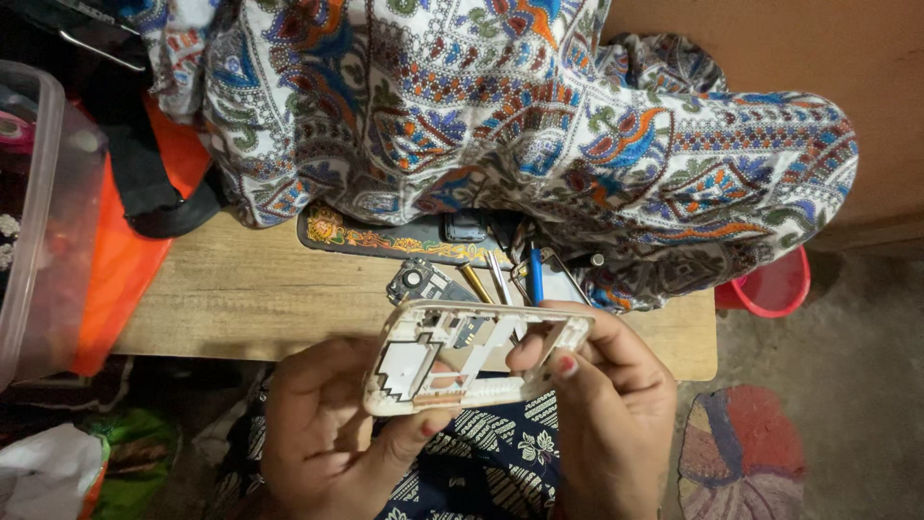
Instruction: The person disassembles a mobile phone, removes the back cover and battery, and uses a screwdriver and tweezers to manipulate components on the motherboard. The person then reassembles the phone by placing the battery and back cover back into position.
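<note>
Both hands hold a white plastic phone frame just above my lap, in front of a low wooden board. My left hand grips its left end, thumb pressed along the bottom edge. My right hand grips the right end, with a finger poking through an opening in the frame. Beyond it on the board lie a small circuit board, thin metal tools, a blue-handled tool and a dark patterned phone cover.
A large patterned cloth drapes over the far side of the board. A clear plastic container and orange fabric sit at left. A red bowl and a round mat lie on the floor at right.
</note>
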